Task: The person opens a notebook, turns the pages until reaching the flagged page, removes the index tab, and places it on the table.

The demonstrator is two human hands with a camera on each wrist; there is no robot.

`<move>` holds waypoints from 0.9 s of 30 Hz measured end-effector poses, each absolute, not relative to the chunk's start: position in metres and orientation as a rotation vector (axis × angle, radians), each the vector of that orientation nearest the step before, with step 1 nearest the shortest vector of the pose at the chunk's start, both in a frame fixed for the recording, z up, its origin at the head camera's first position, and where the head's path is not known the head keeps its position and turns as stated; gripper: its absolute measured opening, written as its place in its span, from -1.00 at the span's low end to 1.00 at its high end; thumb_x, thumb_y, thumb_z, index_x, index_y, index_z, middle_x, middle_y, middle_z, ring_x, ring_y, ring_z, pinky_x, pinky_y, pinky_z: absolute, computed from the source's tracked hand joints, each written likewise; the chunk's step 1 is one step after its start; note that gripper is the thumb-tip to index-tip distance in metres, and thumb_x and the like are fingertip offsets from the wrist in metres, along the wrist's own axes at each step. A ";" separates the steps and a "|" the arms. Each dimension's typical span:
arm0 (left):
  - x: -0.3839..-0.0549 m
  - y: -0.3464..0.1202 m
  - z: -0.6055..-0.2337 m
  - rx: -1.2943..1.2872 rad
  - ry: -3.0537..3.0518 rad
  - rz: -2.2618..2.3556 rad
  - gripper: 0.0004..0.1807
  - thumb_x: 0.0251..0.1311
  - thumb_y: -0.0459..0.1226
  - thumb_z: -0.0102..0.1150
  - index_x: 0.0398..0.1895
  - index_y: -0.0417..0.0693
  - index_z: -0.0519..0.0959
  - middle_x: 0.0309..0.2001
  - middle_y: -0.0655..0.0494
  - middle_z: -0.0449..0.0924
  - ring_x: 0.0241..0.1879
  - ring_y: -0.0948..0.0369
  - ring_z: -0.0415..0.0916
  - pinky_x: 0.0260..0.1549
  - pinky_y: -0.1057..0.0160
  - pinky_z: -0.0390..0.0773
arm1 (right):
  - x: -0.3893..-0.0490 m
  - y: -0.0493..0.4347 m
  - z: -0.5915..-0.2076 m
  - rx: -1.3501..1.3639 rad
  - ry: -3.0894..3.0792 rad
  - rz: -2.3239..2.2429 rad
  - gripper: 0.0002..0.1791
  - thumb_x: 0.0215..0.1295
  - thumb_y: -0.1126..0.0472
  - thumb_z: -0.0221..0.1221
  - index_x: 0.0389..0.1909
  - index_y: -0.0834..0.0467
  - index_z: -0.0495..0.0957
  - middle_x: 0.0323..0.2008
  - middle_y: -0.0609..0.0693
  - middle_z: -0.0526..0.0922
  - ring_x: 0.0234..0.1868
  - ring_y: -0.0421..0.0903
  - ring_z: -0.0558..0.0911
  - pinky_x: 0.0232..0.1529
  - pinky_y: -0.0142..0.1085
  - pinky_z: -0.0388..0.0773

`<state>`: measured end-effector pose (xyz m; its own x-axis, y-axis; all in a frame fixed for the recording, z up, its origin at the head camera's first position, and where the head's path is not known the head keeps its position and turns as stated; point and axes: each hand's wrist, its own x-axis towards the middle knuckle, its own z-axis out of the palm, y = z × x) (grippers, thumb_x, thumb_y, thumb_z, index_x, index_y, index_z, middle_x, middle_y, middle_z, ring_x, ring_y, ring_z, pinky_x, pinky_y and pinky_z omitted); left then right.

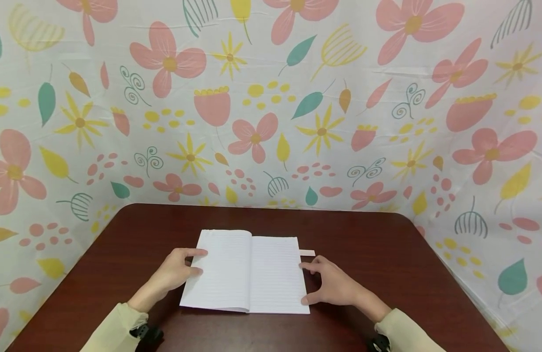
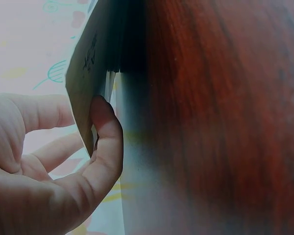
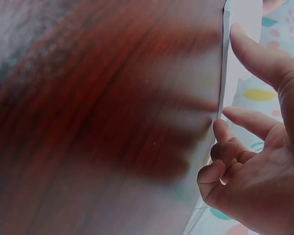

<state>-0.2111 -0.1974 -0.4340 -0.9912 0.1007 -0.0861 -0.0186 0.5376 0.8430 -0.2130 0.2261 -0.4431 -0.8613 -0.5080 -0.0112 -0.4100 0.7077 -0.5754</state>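
Observation:
An open notebook (image 1: 275, 274) with ruled white pages lies on the dark brown table, spine running away from me. At its left edge, my left hand (image 1: 176, 269) grips the left side, thumb and index finger over the page. In the left wrist view, a curled finger (image 2: 108, 137) goes round the cover (image 2: 85, 83), which bears dark marks. My right hand (image 1: 334, 283) touches the right edge, thumb near the lower corner and index finger higher up, spread apart. In the right wrist view, the other fingers (image 3: 213, 171) bend beside the notebook's thin edge (image 3: 225, 63).
A short white tab (image 1: 307, 253) sticks out from the notebook's right side. The glossy wooden table (image 1: 341, 230) has rounded far corners. Behind and beside it hangs a white cloth (image 1: 271, 122) printed with flowers and leaves.

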 end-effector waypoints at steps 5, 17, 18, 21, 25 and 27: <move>-0.212 -0.198 -0.435 0.083 2.649 1.442 -0.52 0.19 -0.49 0.40 0.22 -0.23 0.68 0.31 -0.28 0.51 -0.14 0.09 0.59 -0.24 0.09 0.63 | -0.215 0.226 -0.444 -0.738 2.758 -0.844 -0.07 -0.04 -0.10 0.64 0.36 0.21 0.59 -0.06 0.00 0.48 -0.09 -0.04 0.49 -0.09 -0.12 0.51; -0.212 -0.198 -0.434 0.088 2.648 1.443 -0.52 0.19 -0.49 0.40 0.23 -0.23 0.68 0.34 -0.29 0.48 -0.10 0.06 0.58 -0.23 0.08 0.62 | -0.215 0.224 -0.444 -0.752 2.771 -0.880 -0.13 -0.04 -0.07 0.65 0.29 0.24 0.63 -0.08 0.01 0.51 -0.10 -0.03 0.52 -0.10 -0.14 0.52; -0.212 -0.198 -0.434 0.087 2.646 1.444 -0.52 0.19 -0.49 0.39 0.22 -0.23 0.68 0.34 -0.29 0.48 -0.10 0.05 0.58 -0.23 0.08 0.62 | -0.216 0.224 -0.445 -0.750 2.775 -0.881 -0.14 -0.04 -0.07 0.65 0.28 0.24 0.64 -0.08 0.02 0.51 -0.09 -0.02 0.53 -0.09 -0.12 0.53; -0.212 -0.198 -0.434 0.084 2.647 1.442 -0.52 0.19 -0.49 0.38 0.22 -0.23 0.68 0.34 -0.29 0.48 -0.10 0.06 0.58 -0.23 0.08 0.62 | -0.217 0.223 -0.446 -0.731 2.793 -0.893 -0.16 -0.05 -0.08 0.66 0.26 0.21 0.66 -0.07 0.03 0.53 -0.06 -0.01 0.55 -0.07 -0.10 0.55; -0.212 -0.198 -0.435 0.082 2.655 1.436 -0.52 0.18 -0.50 0.38 0.22 -0.21 0.68 0.33 -0.29 0.49 -0.12 0.07 0.57 -0.24 0.09 0.61 | -0.217 0.221 -0.448 -0.692 2.810 -0.900 -0.18 -0.05 -0.08 0.66 0.24 0.18 0.68 -0.10 0.02 0.52 -0.09 -0.02 0.52 -0.13 -0.15 0.52; -0.212 -0.198 -0.435 0.085 2.657 1.437 -0.52 0.18 -0.50 0.38 0.21 -0.21 0.69 0.32 -0.28 0.49 -0.13 0.07 0.56 -0.25 0.10 0.61 | -0.217 0.220 -0.449 -0.676 2.819 -0.910 -0.18 -0.05 -0.07 0.66 0.25 0.18 0.67 -0.13 0.02 0.51 -0.14 -0.04 0.50 -0.18 -0.18 0.49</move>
